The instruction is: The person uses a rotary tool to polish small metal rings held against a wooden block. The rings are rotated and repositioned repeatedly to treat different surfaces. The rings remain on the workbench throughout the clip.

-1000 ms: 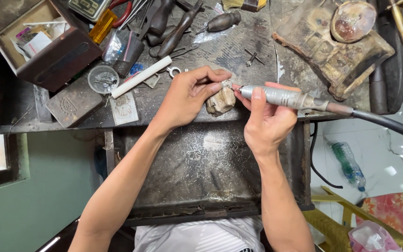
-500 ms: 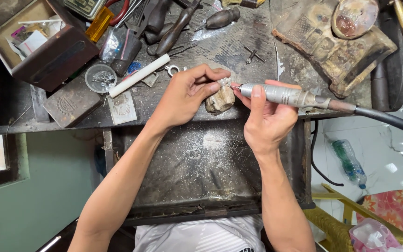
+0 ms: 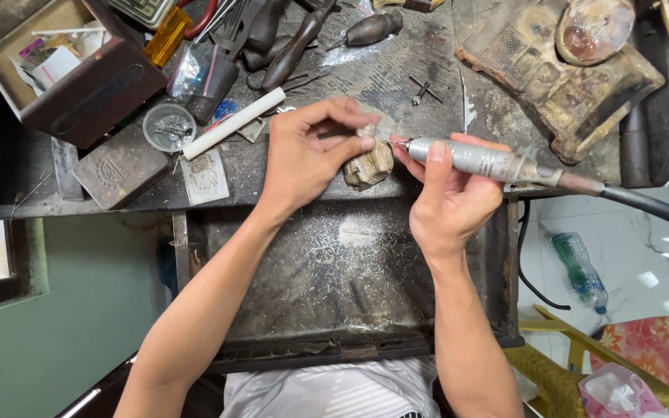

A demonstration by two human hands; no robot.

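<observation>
At table [image 3: 427,70] edge, left hand [image 3: 307,155] arched, fingertips pinched shut on a small workpiece [image 3: 365,131] atop the wooden peg [image 3: 369,166], right hand [image 3: 451,197] curled closed around the metal rotary handpiece [image 3: 478,159], tip meeting the workpiece.

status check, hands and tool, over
Left hand pinching small piece on wooden peg. Right hand gripping rotary handpiece, tip at piece. Nothing in the way.
</observation>
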